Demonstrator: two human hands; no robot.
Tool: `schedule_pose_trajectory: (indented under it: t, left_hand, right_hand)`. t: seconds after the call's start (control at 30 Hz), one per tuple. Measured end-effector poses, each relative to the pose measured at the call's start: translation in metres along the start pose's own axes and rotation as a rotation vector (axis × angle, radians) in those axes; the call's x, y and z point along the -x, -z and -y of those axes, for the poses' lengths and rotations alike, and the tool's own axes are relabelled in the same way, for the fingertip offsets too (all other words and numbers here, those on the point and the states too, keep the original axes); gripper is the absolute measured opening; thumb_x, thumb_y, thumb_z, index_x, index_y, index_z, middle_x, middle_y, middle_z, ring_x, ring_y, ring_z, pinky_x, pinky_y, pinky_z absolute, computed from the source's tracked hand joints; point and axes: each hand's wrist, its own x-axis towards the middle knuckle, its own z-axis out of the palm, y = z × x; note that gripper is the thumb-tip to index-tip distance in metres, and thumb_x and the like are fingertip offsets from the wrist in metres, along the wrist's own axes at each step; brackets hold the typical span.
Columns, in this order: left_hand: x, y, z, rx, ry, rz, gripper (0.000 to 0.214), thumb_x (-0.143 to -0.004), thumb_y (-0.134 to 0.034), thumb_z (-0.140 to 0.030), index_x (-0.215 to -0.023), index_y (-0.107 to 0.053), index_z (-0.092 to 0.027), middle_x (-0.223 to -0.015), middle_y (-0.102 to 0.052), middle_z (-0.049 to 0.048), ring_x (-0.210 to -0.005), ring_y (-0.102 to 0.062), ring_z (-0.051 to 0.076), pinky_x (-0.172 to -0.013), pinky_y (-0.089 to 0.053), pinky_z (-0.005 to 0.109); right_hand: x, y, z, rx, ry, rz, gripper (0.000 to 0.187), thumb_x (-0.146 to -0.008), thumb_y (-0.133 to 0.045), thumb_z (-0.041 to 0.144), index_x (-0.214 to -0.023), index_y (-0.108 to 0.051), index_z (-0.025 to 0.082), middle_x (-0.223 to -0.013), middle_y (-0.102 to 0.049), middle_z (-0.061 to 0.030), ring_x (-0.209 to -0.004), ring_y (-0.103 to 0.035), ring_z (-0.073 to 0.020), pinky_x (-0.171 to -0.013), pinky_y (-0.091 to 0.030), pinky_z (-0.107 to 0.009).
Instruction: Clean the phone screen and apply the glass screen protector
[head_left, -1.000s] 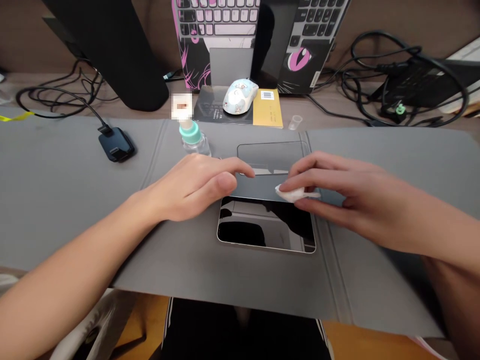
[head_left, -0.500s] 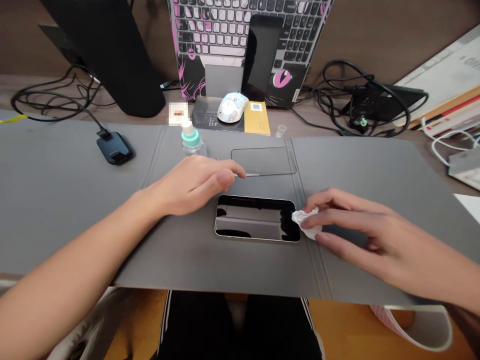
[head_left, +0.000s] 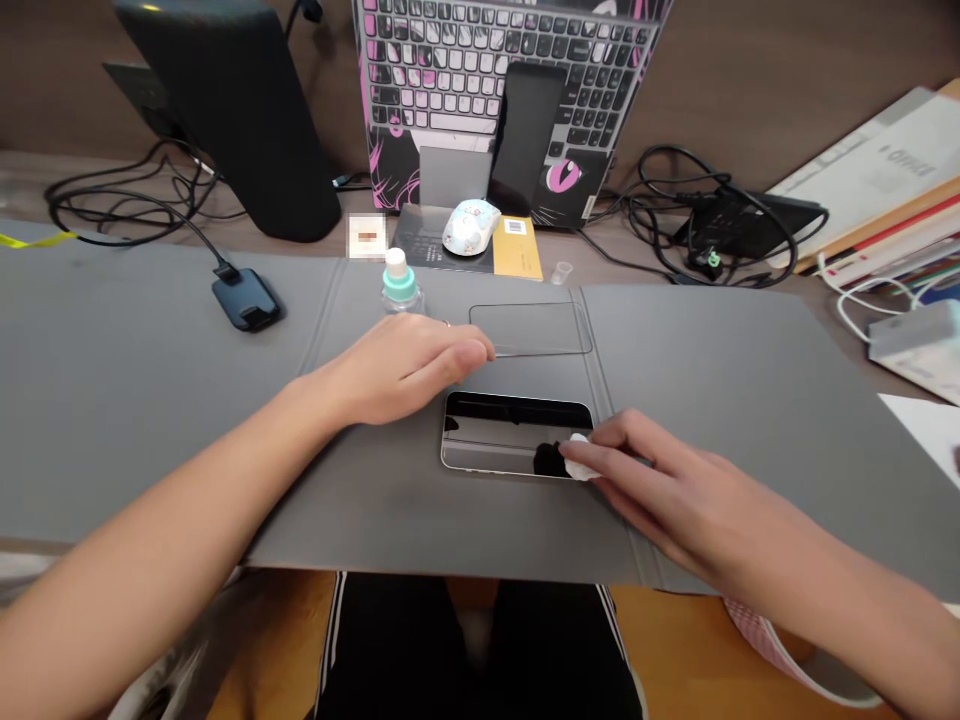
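A phone (head_left: 502,430) lies screen up on the grey mat (head_left: 750,400), its dark glass showing reflections. My right hand (head_left: 652,480) presses a small white wipe (head_left: 579,455) onto the right end of the screen, fingers closed on it. Just beyond the phone lies a clear glass screen protector (head_left: 532,328). My left hand (head_left: 405,365) rests on the mat left of the phone, fingers curled, with the fingertips at the protector's left edge.
A small spray bottle with a teal collar (head_left: 399,285) stands behind my left hand. A black charger puck (head_left: 246,303), a mouse (head_left: 469,226), a propped keyboard (head_left: 510,80), tangled cables (head_left: 712,230) and stacked books (head_left: 892,200) line the back.
My right hand has come down from the screen protector, out to the phone's right side, then in onto the phone's right end with the wipe. The left hand has hardly moved.
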Motion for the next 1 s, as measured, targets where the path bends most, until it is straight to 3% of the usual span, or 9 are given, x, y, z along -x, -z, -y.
schedule_pose_trajectory:
  t: [0.1,0.3,0.5,0.6,0.7,0.87,1.0]
  left_hand:
    - [-0.001,0.001,-0.001,-0.012,0.017,0.010,0.075,-0.116,-0.012,-0.061,-0.105,-0.074,-0.021,-0.083,-0.075,0.0037,-0.067,-0.062,0.017,-0.064,-0.043,0.031]
    - [-0.003,-0.002,-0.002,-0.019,0.019,0.049,0.075,-0.115,-0.011,-0.064,-0.104,-0.073,-0.021,-0.080,-0.074,0.0035,-0.070,-0.067,0.019,-0.067,-0.045,0.031]
    - [-0.004,-0.002,0.000,-0.031,0.031,0.043,0.077,-0.115,-0.009,-0.064,-0.105,-0.072,-0.022,-0.081,-0.074,0.0038,-0.074,-0.069,0.020,-0.069,-0.046,0.033]
    - [-0.003,0.000,0.000,-0.033,0.041,0.041,0.079,-0.114,-0.007,-0.065,-0.106,-0.072,-0.022,-0.084,-0.075,0.0041,-0.075,-0.069,0.020,-0.069,-0.046,0.033]
    - [-0.002,0.000,0.000,-0.030,0.043,0.043,0.082,-0.113,-0.003,-0.066,-0.108,-0.073,-0.022,-0.087,-0.076,0.0039,-0.075,-0.068,0.020,-0.068,-0.044,0.033]
    - [-0.002,-0.001,0.000,-0.023,0.043,0.049,0.083,-0.113,-0.003,-0.067,-0.111,-0.073,-0.022,-0.088,-0.077,0.0039,-0.076,-0.067,0.020,-0.068,-0.043,0.035]
    - [-0.003,-0.002,0.001,-0.013,0.045,0.059,0.083,-0.112,-0.004,-0.069,-0.112,-0.073,-0.023,-0.085,-0.076,0.0037,-0.074,-0.067,0.020,-0.067,-0.042,0.035]
  right_hand:
    - [-0.007,-0.001,0.000,0.058,0.004,-0.041,0.025,-0.111,-0.047,0.023,-0.125,-0.068,0.022,-0.105,-0.069,-0.0092,-0.072,-0.064,-0.0164,-0.057,-0.049,-0.029]
    - [-0.025,-0.004,0.009,0.078,0.172,-0.105,0.018,-0.109,-0.052,0.013,-0.108,-0.069,0.019,-0.099,-0.071,-0.0074,-0.087,-0.063,-0.0183,-0.076,-0.053,-0.032]
    - [-0.037,-0.017,0.011,0.122,0.220,-0.032,0.024,-0.108,-0.046,0.007,-0.100,-0.066,0.018,-0.097,-0.067,-0.0083,-0.084,-0.057,-0.0184,-0.070,-0.048,-0.030]
    - [-0.059,-0.022,0.000,0.173,0.234,-0.053,0.023,-0.109,-0.047,0.010,-0.096,-0.064,0.018,-0.093,-0.065,-0.0070,-0.080,-0.053,-0.0187,-0.069,-0.046,-0.031]
    - [-0.077,-0.014,-0.010,0.216,0.241,-0.112,0.023,-0.111,-0.049,0.016,-0.092,-0.062,0.019,-0.089,-0.062,-0.0062,-0.078,-0.049,-0.0196,-0.069,-0.045,-0.033]
    - [-0.053,0.014,-0.002,0.226,0.185,-0.226,0.017,-0.110,-0.052,0.013,-0.096,-0.059,0.019,-0.093,-0.064,-0.0077,-0.084,-0.054,-0.0191,-0.074,-0.047,-0.033]
    - [-0.026,0.004,0.014,0.211,0.227,-0.182,0.016,-0.108,-0.052,0.007,-0.099,-0.061,0.017,-0.093,-0.065,-0.0073,-0.082,-0.054,-0.0180,-0.072,-0.047,-0.032]
